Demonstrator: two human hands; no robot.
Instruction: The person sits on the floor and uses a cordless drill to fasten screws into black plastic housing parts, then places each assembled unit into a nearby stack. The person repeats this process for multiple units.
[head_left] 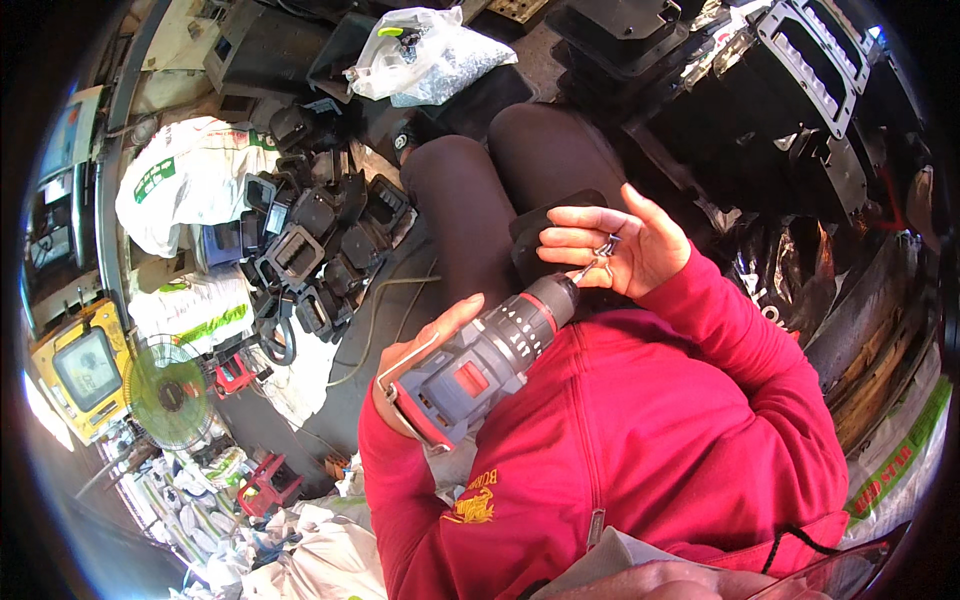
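While the drill sits before the red jacket, nose toward the right palm, I note the left hand wrapped round it. Right hand: palm up, uncurled, bearing small screws. Bit-to-screw contact unclear. Judgement: align tip squarely, keep trigger light, fingers clear. Beyond: black frames, heaped.

Workshop, v. cluttered, by the look of it.
Signs: grey/blk power drill; big heap of dk. hollow housings on L; plastic bag of sm. shiny pcs up top; lg. blk casings upper R, w/ slotted light-grey frames; red metal tool lower L, exact type n/k. Also white printed sack, greenish fan nr. yellow-framed unit w/ glassy front.
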